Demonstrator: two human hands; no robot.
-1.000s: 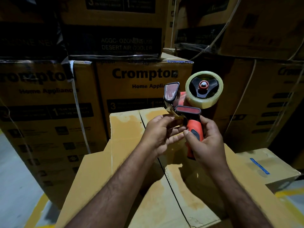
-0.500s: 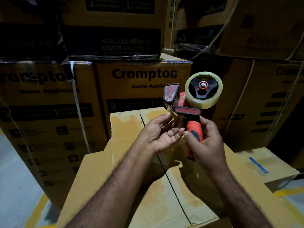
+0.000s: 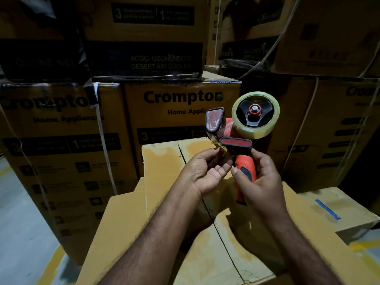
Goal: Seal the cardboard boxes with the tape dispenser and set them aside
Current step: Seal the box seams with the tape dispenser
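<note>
Above the plain brown cardboard box point(image 3: 127, 233), hands at an orange-and-black tape dispenser point(image 3: 236, 142).
Right hand point(image 3: 261, 182) grips its handle; left hand point(image 3: 205, 175), fingers looser than a second ago, touches the loose tape end point(image 3: 221, 148), pinch unclear. Printed stacked cartons point(image 3: 181, 103) wall the far edge; grey floor point(image 3: 20, 223) opens leftward.

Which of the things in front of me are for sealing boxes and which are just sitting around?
For the job: tape dispenser in the right hand; its tape roll; loose tape end at the left hand; cardboard box in front.
Just around: stacked Crompton boxes behind; small box with blue strip, right.
</note>
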